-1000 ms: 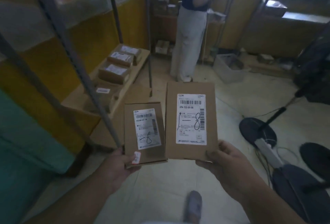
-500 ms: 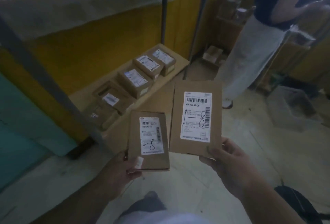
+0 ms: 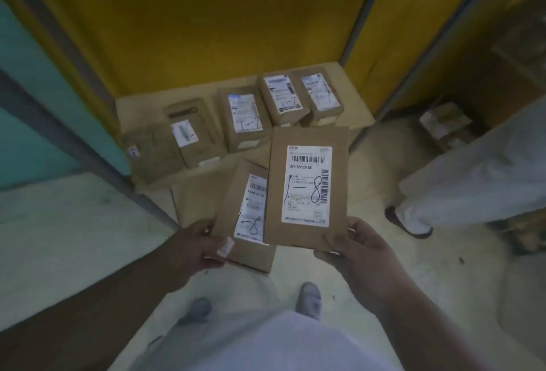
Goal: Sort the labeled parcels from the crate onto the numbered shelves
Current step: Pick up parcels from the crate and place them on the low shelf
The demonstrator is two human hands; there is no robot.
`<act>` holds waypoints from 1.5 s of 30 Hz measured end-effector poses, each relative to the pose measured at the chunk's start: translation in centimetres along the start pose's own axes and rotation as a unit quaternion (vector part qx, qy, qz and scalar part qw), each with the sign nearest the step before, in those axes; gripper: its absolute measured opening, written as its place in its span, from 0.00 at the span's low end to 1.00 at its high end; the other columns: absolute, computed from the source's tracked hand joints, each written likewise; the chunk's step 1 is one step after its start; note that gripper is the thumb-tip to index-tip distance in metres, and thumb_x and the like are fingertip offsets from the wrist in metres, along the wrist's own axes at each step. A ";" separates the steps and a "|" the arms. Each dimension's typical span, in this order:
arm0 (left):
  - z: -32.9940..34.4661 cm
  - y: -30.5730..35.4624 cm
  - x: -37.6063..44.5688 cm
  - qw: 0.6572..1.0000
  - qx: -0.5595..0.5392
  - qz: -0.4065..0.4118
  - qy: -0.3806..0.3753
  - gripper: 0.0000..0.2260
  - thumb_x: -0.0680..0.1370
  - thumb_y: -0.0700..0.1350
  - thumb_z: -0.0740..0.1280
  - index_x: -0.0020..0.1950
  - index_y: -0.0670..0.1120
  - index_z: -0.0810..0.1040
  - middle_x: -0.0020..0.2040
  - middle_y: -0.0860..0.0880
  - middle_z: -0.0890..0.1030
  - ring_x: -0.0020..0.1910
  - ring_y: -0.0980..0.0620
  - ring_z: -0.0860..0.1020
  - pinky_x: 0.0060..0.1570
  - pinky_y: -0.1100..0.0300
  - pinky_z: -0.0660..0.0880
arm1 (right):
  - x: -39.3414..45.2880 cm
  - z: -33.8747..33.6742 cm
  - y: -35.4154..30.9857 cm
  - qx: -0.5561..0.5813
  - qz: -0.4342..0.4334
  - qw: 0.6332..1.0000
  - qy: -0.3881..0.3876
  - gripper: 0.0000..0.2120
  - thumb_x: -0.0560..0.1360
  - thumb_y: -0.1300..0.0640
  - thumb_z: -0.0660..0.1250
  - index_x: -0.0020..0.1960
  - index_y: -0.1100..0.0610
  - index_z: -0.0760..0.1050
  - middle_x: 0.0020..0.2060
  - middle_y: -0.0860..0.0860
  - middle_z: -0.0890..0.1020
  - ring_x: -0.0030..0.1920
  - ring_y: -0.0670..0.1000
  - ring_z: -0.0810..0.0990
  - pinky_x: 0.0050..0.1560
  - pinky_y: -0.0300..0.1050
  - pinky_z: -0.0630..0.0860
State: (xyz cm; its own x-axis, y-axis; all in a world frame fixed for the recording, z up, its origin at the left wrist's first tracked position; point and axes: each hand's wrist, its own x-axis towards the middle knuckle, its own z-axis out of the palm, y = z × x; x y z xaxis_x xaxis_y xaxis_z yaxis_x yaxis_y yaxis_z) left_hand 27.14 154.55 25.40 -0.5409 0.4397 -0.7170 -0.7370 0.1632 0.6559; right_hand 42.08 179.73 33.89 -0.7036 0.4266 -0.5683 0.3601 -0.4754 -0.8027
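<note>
Head view: a person stands facing the low shelf board (image 3: 359, 118), one parcel in each hand, both labels turned up to the camera
Larger parcel (image 3: 307, 187): held in front of the shelf board's near edge, label with a handwritten 8; I judge it is held flat like this so the number can be read against the shelf
Right hand (image 3: 357, 248): grasps the larger parcel at its lower right corner, thumb on top
Smaller parcel (image 3: 246, 217): just left of the larger one, partly under its left edge, also marked 8
Left hand (image 3: 195, 248): pinches the smaller parcel at its lower left corner, thumb on the face
Parcels on the shelf board (image 3: 246, 118): a row lying label up; some seem marked 7, so probably this is not the right shelf
Edges: metal uprights (image 3: 365, 16) stand at both ends of the shelf board
Open room: a bare strip at the board's back, along the yellow wall (image 3: 206, 30); the front is nearly full
Other person (image 3: 472, 181): right of the shelf board, near, so a turn that way needs care
</note>
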 end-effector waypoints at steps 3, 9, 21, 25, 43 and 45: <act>3.1 -2.7 -0.2 0.996 -0.064 0.020 0.060 0.27 0.61 0.40 0.78 0.59 0.41 0.79 0.50 0.40 0.84 0.43 0.47 0.82 0.45 0.52 0.80 | 4.2 -3.0 -2.0 -0.066 0.024 0.993 -0.091 0.11 0.79 0.69 0.62 0.61 0.66 0.72 0.57 0.60 0.84 0.57 0.60 0.83 0.54 0.54 0.79; 8.7 -6.4 -1.4 0.980 -0.112 0.012 0.163 0.22 0.65 0.41 0.74 0.57 0.36 0.78 0.42 0.41 0.82 0.37 0.48 0.80 0.41 0.54 0.78 | 9.8 -6.1 -4.7 -0.121 0.087 0.972 -0.183 0.13 0.78 0.70 0.61 0.62 0.63 0.72 0.57 0.57 0.84 0.58 0.59 0.82 0.53 0.54 0.78; 2.3 -13.8 8.9 0.968 -0.064 -0.045 0.240 0.08 0.77 0.34 0.66 0.55 0.42 0.80 0.53 0.38 0.83 0.55 0.39 0.82 0.58 0.42 0.79 | 17.7 -2.5 8.3 -0.182 0.168 0.951 -0.187 0.22 0.69 0.62 0.68 0.63 0.64 0.73 0.56 0.59 0.84 0.57 0.60 0.83 0.56 0.57 0.78; -0.9 -18.1 16.3 0.952 -0.073 -0.078 0.286 0.09 0.72 0.40 0.68 0.51 0.43 0.82 0.52 0.39 0.84 0.50 0.42 0.83 0.56 0.41 0.81 | 24.3 -3.1 15.9 -0.188 0.194 0.946 -0.177 0.22 0.71 0.60 0.67 0.64 0.64 0.73 0.56 0.58 0.84 0.56 0.60 0.83 0.59 0.61 0.77; -13.0 -24.2 46.5 0.886 -0.167 0.068 0.427 0.22 0.76 0.44 0.72 0.62 0.63 0.67 0.57 0.48 0.78 0.52 0.47 0.82 0.51 0.51 0.82 | 55.8 5.2 33.7 -0.105 0.107 0.975 -0.167 0.09 0.78 0.67 0.64 0.54 0.58 0.79 0.50 0.54 0.86 0.51 0.55 0.86 0.48 0.51 0.83; -13.6 -22.6 48.3 0.885 -0.149 0.104 0.428 0.21 0.76 0.45 0.73 0.59 0.65 0.69 0.55 0.50 0.78 0.52 0.47 0.81 0.51 0.51 0.82 | 57.7 5.9 33.3 -0.092 0.094 0.978 -0.160 0.07 0.77 0.67 0.65 0.51 0.58 0.79 0.50 0.54 0.87 0.50 0.54 0.86 0.47 0.52 0.83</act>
State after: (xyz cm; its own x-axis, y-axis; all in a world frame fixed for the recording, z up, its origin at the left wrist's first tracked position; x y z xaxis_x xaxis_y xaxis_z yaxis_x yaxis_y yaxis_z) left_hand 12.15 160.05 -27.27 -0.6923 -0.4193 -0.5873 -0.5900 -0.1397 0.7952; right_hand 9.86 183.97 -24.54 -0.7595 0.0687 -0.6468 0.5847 -0.3637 -0.7252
